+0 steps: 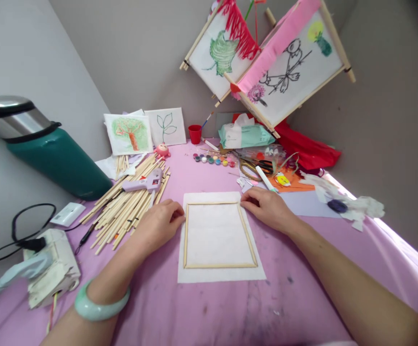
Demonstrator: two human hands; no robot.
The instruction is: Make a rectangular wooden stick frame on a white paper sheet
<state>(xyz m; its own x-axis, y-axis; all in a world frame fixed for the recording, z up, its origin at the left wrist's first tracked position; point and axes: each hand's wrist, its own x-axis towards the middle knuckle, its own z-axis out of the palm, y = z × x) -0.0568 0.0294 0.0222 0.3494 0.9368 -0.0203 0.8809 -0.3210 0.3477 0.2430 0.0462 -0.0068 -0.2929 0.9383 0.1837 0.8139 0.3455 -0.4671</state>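
A sheet of white paper (212, 235) lies flat on the table. On it, four-sided, rests a frame of thin wooden sticks (221, 265), with a margin of paper showing all around. My left hand (160, 223) has its fingers curled and closed at the paper's left edge, thumb and fingertips together there. At the upper right corner, my right hand (268, 209) pinches the paper's edge beside the frame, thumb and index finger close together. How firmly either hand grips is hard to see.
To the left lie a pile of wooden sticks (122, 221), a glue gun (145, 181), a power strip (52, 269) and a green bottle (60, 154). Behind are a paint palette (214, 159), scissors (252, 168) and wipes (247, 134). A decorated lantern (291, 72) hangs above.
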